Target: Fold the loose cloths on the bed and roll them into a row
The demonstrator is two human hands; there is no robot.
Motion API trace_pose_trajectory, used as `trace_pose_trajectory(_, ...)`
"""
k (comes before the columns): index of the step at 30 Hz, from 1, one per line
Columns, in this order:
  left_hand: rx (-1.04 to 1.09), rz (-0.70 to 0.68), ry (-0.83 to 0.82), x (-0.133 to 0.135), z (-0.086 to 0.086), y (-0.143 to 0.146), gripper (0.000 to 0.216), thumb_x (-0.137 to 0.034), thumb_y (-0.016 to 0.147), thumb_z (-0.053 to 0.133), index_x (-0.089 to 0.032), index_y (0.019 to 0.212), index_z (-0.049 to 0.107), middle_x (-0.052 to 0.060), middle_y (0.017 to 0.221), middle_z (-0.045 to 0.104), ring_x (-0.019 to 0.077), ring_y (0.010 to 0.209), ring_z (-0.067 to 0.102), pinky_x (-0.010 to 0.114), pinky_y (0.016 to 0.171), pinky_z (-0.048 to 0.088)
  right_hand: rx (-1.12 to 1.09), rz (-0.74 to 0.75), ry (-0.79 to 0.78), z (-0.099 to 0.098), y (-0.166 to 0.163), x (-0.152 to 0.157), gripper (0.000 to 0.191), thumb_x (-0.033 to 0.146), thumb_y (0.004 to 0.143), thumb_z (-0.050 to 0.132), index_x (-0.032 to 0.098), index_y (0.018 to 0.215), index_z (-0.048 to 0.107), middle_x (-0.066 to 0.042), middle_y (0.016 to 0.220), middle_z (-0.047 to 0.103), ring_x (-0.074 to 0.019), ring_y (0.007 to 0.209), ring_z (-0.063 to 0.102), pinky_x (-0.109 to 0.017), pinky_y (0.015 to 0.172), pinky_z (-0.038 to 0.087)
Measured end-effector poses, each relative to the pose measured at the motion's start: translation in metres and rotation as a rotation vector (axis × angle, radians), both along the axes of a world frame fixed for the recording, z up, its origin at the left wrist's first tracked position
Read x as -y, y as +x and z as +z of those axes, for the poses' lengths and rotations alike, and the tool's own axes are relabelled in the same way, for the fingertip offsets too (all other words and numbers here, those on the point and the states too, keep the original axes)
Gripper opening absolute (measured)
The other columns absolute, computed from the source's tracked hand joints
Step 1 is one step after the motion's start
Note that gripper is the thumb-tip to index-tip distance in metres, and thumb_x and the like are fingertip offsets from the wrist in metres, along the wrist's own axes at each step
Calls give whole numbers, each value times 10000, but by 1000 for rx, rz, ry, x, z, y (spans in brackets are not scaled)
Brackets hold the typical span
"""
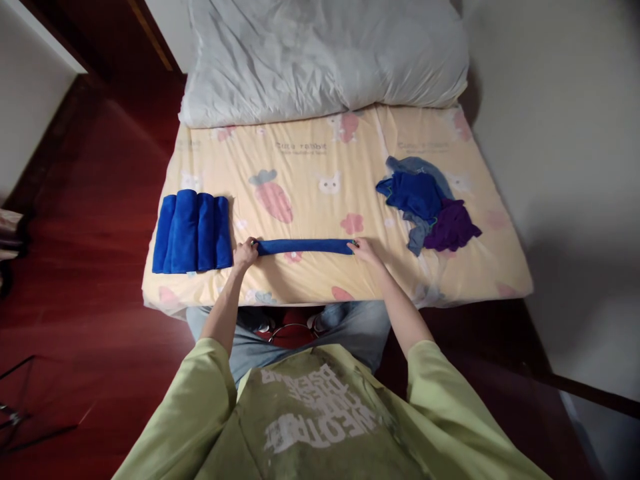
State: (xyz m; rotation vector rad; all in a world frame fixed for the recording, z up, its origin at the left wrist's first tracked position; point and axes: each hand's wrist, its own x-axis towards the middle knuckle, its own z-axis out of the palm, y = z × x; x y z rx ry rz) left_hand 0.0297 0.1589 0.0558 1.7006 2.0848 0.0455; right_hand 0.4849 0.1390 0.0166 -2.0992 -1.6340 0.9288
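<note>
A blue towel (305, 247), folded into a long narrow strip, stretches left to right between my two hands near the bed's front edge. Its left end is pinched in my left hand (246, 253), fingers closed. My right hand (365, 251) grips the other end the same way. To the left, close beside my left hand, several blue rolled towels (187, 230) lie side by side. Off to the right of my right hand sits a loose heap with a crumpled blue cloth (415, 193), a purple cloth (454, 225) and grey-blue cloth (419, 233).
A yellow patterned sheet (310, 173) covers the bed. Across its far end lies a bulky pale quilt (320, 60). A wall (560, 167) runs along the right side. On the dark red floor (95, 267) at lower left, thin black stand legs (20, 417) show.
</note>
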Motion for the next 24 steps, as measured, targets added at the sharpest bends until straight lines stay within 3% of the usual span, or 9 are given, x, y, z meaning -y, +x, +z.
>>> trace_pose_trajectory(4,-49,-16,37,-2,2,4,371,-361,1002,437,-233,1280,647,188,1095,697,358,1178,628,491,993,467,30,-37,-29,-2,-3,-6,164,336,847,682,201,765,637,-21,671,650,-205,721,635,-309,756,530)
trace_pose_trajectory(6,-65,-47,71,0,2,7,363,-344,1004,430,-223,1264,654,190,1096,697,375,1206,598,520,1009,452,67,-75,-8,1,-8,-3,138,324,846,692,189,867,672,-52,765,698,-224,781,660,-330,792,539)
trace_pose_trajectory(8,-82,-81,151,4,1,11,370,-317,1006,418,-199,1264,656,205,1164,687,395,1248,559,551,1030,434,142,-92,116,6,-15,5,221,294,861,681,168,1043,687,-116,952,736,-262,917,678,-379,873,541)
trace_pose_trajectory(11,-50,-242,328,16,-3,17,435,-220,999,375,-167,1361,609,211,1404,593,368,1375,481,533,1118,388,259,65,393,10,-29,24,329,186,908,568,154,1219,669,-190,1226,694,-311,1155,633,-472,1026,493)
trace_pose_trajectory(13,14,-430,369,26,-7,22,507,-137,970,362,-144,1441,548,196,1497,538,320,1435,450,496,1188,343,270,268,487,9,-36,39,411,90,890,480,169,1240,681,-172,1284,683,-303,1228,611,-494,1078,469)
trace_pose_trajectory(15,54,-565,348,35,-13,25,569,-104,931,395,-98,1492,489,208,1522,520,314,1452,450,505,1229,299,258,375,544,4,-41,50,493,55,858,458,162,1290,668,-159,1318,679,-293,1271,599,-502,1113,463)
trace_pose_trajectory(20,19,-614,336,43,-22,26,727,-175,860,549,-26,1552,387,281,1571,433,385,1497,385,563,1248,259,267,408,602,-3,-40,59,534,142,860,508,126,1382,615,-177,1404,635,-313,1331,576,-517,1158,453)
trace_pose_trajectory(24,-12,-625,342,35,-17,27,551,-120,946,473,-51,1492,473,274,1506,515,346,1443,478,514,1204,356,253,417,564,1,-35,49,482,155,875,494,142,1331,650,-176,1331,681,-318,1235,640,-512,1093,507)
